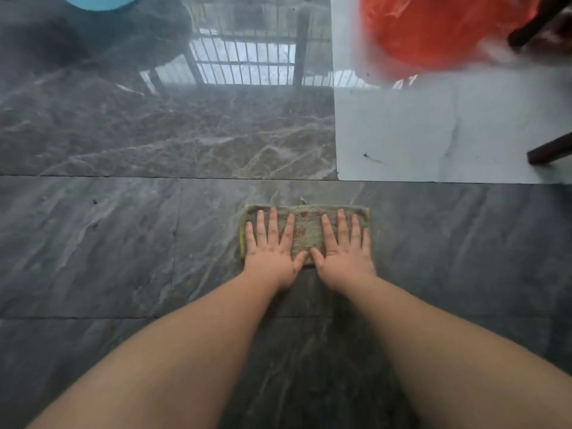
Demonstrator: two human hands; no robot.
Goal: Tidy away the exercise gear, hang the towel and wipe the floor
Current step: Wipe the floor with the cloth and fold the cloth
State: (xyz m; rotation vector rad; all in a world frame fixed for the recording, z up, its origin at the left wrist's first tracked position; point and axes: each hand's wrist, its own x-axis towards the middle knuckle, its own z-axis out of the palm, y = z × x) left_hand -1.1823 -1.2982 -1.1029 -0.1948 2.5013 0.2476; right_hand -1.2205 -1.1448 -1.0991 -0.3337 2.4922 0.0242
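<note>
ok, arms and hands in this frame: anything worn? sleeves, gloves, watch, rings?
Nothing worn that shows. Both forearms are bare right to the bottom edge of the frame, with no sleeve in view. The left hand and the right hand are bare too: no gloves, no watch or band at either wrist, no rings visible on the fingers. No markings or tattoos can be made out.

A home, I'd say, polished marble floor [123, 134] under me, window bars mirrored in it, chair legs [548, 148], orange bag [439, 29]
</note>
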